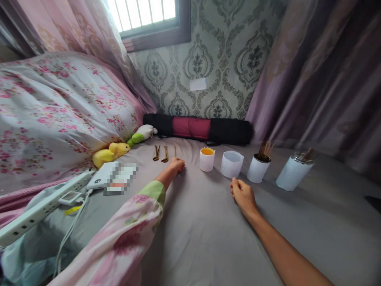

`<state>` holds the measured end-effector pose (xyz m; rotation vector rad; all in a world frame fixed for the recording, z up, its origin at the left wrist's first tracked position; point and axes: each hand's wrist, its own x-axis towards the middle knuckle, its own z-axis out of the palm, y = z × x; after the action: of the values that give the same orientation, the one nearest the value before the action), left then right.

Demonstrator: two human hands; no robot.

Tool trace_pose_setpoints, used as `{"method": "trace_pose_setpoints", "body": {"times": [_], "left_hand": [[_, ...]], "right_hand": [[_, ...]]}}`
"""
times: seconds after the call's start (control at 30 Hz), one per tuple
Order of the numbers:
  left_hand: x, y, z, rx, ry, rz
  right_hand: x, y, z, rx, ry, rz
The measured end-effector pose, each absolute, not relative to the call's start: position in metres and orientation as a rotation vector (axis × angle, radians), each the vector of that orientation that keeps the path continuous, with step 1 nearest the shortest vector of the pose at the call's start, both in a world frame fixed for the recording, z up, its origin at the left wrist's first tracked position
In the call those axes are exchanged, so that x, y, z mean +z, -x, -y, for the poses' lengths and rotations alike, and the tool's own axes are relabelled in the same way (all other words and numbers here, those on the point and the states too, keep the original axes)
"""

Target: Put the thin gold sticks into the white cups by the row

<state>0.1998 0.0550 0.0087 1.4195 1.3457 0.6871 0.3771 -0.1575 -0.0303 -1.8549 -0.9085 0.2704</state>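
My left hand [176, 165] reaches forward on the grey bedsheet [202, 238], fingers curled down just below three small brown sticks [163, 153]; whether it grips anything is hidden. My right hand [242, 194] rests on the sheet in a loose fist, nothing visible in it, just in front of an empty white cup [231, 163]. Left of that cup stands a white cup with an orange top [206, 159]. To the right stand a white cup holding brown sticks [258, 167] and a tilted white jar with sticks [293, 171].
A floral pillow [59, 107] fills the left. Yellow and green soft toys [110, 154] lie by it. A white power strip [41, 206] and a small white device [102, 178] lie at left. A black and red roll [198, 129] lies along the wall. Curtains hang at right.
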Motion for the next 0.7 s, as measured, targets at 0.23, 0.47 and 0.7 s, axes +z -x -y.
{"method": "trace_pose_setpoints", "body": {"times": [0.23,0.47,0.7], "left_hand": [[0.016,-0.182,-0.071,0.641,-1.737,-1.563],[0.020,-0.171,-0.083,0.587,-1.971,-1.671],[0.017,-0.172,-0.094,0.544,-2.104,-1.693]], "right_hand": [[-0.029,-0.377,0.158,0.270,1.863,0.912],[-0.030,-0.377,0.158,0.268,1.855,0.920],[-0.034,-0.378,0.156,0.253,1.855,0.936]]}}
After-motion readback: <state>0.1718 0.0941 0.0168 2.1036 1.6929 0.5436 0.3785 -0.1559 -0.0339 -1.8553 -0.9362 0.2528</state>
